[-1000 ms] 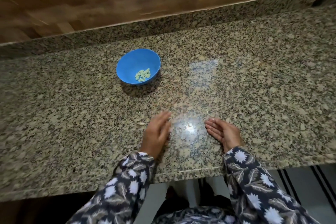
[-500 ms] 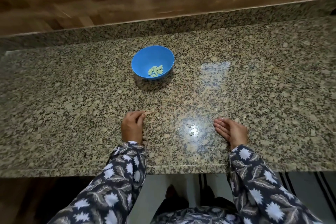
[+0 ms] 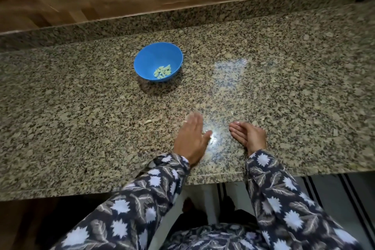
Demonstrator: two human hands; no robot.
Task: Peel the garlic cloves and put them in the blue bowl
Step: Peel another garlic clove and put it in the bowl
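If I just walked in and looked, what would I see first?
The bright blue bowl jumps out first, standing toward the back of the speckled granite counter with a small heap of pale peeled garlic cloves inside. Next come the two hands near the front edge: the left hand lies flat and a bit blurred, the right hand rests on its side, palm facing the left one.

Pretty dim overall, with overhead glare bouncing off the counter (image 3: pixel 211 138). Left hand (image 3: pixel 190 138) is motion-blurred, and the edges bend.
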